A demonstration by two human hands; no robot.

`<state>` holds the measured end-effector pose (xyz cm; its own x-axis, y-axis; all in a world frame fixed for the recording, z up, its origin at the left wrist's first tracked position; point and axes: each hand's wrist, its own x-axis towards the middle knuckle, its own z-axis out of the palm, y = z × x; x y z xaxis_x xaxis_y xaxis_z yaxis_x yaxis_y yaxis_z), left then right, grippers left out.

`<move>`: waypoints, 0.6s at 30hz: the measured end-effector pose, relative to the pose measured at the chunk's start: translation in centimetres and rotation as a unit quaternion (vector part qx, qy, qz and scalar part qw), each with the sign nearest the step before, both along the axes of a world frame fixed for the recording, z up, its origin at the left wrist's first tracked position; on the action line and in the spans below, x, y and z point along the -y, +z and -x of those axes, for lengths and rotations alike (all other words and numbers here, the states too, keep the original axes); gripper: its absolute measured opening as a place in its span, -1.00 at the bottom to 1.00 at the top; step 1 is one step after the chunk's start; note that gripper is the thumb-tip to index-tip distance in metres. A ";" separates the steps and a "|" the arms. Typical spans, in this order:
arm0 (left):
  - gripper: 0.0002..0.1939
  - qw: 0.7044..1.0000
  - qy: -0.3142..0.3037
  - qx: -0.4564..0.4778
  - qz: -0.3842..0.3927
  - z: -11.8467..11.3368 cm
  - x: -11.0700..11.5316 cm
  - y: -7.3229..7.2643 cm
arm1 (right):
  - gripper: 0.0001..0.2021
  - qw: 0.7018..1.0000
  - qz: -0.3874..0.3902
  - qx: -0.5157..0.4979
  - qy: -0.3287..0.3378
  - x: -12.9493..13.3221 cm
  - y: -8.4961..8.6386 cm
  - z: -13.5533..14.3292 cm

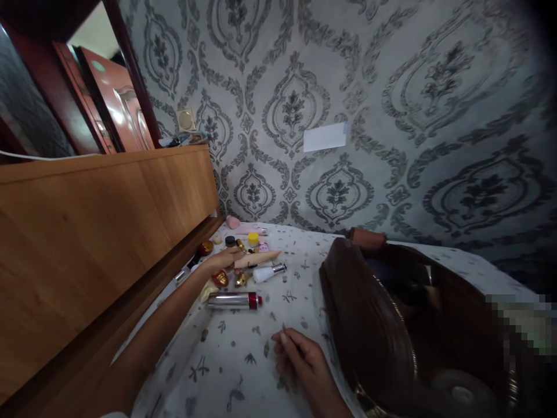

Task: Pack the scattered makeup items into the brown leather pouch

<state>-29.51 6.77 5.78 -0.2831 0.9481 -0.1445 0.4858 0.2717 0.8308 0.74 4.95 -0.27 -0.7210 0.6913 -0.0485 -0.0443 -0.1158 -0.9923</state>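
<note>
Where the left hand (224, 259) stretches out across the printed sheet (256, 383), its fingers meet the blunt end of a beige tapered tube (261, 258). From those fingers the tube lies directly to the right, its long axis running away from them nearly crosswise, with the narrow tip pointing right and slightly farther off. The left hand is clearly the nearer one; from the right hand (302, 357), the tube is well apart, beyond the fingers and to their left.

Whether the left fingers grip the tube or merely overlap it, I cannot tell. The right fingers are loosely curled with the thumb near the index finger, and anything small between them is too blurred to make out.

Just to the near side of the tube, right of the left fingers, lies a white bottle (263, 274); a silver cylinder (230, 300) lies closer to the wearer. Beyond the left fingers sits a yellow-lidded jar (253, 238), and right of the right fingers stands an open brown bag (369, 313).
</note>
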 end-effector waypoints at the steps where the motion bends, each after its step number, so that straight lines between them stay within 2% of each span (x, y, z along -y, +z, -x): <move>1: -0.49 1.000 0.003 0.003 -0.007 0.0 0.2 -0.2 | -0.37 1.000 -0.004 -0.003 -0.004 0.0 -0.1 0.0; 5: -0.60 0.998 0.019 -0.019 -0.050 -0.2 0.9 -0.7 | -0.37 1.000 0.008 -0.006 0.007 0.0 0.3 0.0; 9: -0.71 0.989 0.040 -0.083 -0.111 -0.8 1.7 -1.0 | -0.32 1.000 0.018 0.000 -0.007 0.0 1.1 0.1; 14: -0.67 0.976 0.047 -0.150 -0.152 -1.8 3.2 -1.4 | -0.33 1.000 0.014 0.018 -0.005 0.0 1.8 0.1; 18: -0.66 0.969 0.042 -0.175 -0.166 -1.9 3.8 -1.6 | -0.31 1.000 0.018 0.020 -0.015 -0.1 1.3 0.1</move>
<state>-27.64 2.93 4.22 -0.3385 0.8970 0.2842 0.7414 0.0682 0.6676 0.66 5.08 1.02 -0.6963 0.7105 -0.1021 -0.0090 -0.1509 -0.9885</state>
